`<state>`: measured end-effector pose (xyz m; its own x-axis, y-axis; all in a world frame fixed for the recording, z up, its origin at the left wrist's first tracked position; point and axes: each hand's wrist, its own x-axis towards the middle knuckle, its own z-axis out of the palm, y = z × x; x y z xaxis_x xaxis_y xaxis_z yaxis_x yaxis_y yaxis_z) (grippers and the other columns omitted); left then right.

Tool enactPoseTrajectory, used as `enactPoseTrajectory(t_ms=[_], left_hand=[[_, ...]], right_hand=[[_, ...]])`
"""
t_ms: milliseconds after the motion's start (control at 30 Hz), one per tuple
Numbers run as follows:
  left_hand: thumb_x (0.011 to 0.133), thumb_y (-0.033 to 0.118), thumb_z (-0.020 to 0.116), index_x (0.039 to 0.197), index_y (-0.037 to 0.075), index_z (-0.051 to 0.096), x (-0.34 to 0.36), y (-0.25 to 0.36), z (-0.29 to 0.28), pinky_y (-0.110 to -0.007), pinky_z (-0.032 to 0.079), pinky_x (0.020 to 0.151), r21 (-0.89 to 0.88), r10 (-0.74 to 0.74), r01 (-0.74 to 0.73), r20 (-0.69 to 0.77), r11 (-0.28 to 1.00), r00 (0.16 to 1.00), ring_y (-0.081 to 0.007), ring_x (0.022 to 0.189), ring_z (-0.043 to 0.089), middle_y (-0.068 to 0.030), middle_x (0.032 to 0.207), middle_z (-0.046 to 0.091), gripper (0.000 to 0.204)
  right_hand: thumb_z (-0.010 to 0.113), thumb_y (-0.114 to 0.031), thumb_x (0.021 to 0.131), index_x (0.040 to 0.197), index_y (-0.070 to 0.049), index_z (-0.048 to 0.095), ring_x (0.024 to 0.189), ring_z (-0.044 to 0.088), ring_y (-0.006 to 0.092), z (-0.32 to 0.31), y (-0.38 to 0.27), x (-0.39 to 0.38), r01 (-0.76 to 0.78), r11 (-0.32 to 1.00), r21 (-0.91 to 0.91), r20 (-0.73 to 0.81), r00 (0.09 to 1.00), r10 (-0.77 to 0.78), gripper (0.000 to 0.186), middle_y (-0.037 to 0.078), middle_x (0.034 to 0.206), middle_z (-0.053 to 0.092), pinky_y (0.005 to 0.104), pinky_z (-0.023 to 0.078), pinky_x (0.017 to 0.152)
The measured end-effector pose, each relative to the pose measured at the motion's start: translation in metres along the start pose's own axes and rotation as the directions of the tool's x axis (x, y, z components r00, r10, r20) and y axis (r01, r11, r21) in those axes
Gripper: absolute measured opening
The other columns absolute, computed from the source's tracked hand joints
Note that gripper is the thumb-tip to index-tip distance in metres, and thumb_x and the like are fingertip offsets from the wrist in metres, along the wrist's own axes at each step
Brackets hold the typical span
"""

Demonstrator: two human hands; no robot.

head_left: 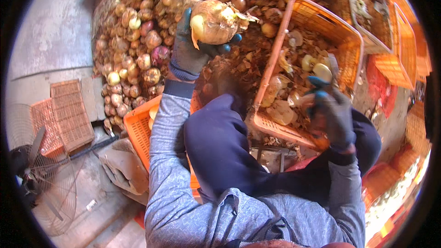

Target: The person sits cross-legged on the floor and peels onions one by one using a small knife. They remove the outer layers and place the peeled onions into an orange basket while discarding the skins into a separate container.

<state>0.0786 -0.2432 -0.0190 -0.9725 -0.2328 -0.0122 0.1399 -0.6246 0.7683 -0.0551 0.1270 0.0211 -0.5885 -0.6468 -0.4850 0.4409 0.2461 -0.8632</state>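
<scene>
My left hand (187,55), in a dark glove with blue fingertips, is raised and cups a large brown onion (212,24). Loose dry skin hangs from the onion, and a pale patch shows on its left side. My gloved right hand (334,117) is closed over the right part of an orange crate (271,62). What looks like a short knife (334,67) sticks up from that hand; motion blurs the hand. Inside the crate lie peeled pieces, papery skins and a pale cut onion (322,71).
A big heap of onions (138,59) spreads ahead and to the left. Another orange crate (137,126) stands by my left forearm. A caged fan (34,174) and a brown crate (71,115) are further left. More crates (398,59) and a red mesh bag (383,87) lie right.
</scene>
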Motion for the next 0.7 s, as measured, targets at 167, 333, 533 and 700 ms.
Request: enactPoseTrajectory(t_ms=[167, 333, 533, 700], left_hand=[[0.100, 0.041, 0.062, 0.147, 0.003, 0.053, -0.021, -0.004, 0.117, -0.037, 0.066, 0.086, 0.231, -0.104, 0.115, -0.060, 0.966, 0.993, -0.0275, 0.111, 0.074, -0.0155, 0.133, 0.069, 0.061], [0.110, 0.051, 0.051, 0.142, 0.004, 0.063, -0.030, -0.040, 0.183, -0.033, 0.060, 0.089, 0.685, 0.173, -0.211, 0.125, 0.697, 0.977, -0.0189, 0.108, 0.072, -0.0087, 0.125, 0.073, 0.058], [0.115, 0.038, 0.047, 0.132, 0.000, 0.071, -0.027, -0.079, 0.223, -0.037, 0.060, 0.090, 0.902, 0.090, -0.010, -0.032, 0.431, 0.995, -0.0215, 0.104, 0.074, -0.0100, 0.115, 0.077, 0.048], [0.113, 0.042, 0.054, 0.128, -0.001, 0.074, -0.033, -0.106, 0.246, -0.027, 0.056, 0.072, 0.828, 0.267, -0.063, -0.107, 0.558, 0.958, -0.0110, 0.079, 0.067, -0.0034, 0.100, 0.075, 0.050]], right_hand=[[0.070, -0.029, 0.103, 0.140, 0.006, 0.063, 0.080, 0.067, 0.0135, 0.018, -0.012, -0.027, 0.154, 0.974, 0.165, 0.028, 0.987, -0.161, 0.051, 0.008, 0.102, 0.073, 0.0286, 0.057, 0.073], [0.069, -0.040, 0.105, 0.135, -0.003, 0.059, 0.055, 0.052, 0.0084, -0.009, -0.027, -0.048, 0.125, 0.909, 0.397, 0.238, 0.943, -0.234, 0.049, 0.001, 0.075, 0.058, 0.0251, 0.041, 0.048], [0.072, -0.043, 0.103, 0.126, -0.004, 0.063, 0.056, 0.047, 0.0043, -0.036, 0.016, -0.057, 0.201, 0.939, 0.278, 0.128, 0.961, -0.243, 0.046, -0.003, 0.078, 0.057, 0.0229, 0.037, 0.047], [0.067, -0.038, 0.107, 0.131, -0.002, 0.065, 0.065, 0.055, 0.0063, -0.063, 0.027, -0.050, 0.103, 0.876, 0.472, 0.100, 0.981, -0.169, 0.044, -0.002, 0.090, 0.064, 0.0216, 0.046, 0.055]])
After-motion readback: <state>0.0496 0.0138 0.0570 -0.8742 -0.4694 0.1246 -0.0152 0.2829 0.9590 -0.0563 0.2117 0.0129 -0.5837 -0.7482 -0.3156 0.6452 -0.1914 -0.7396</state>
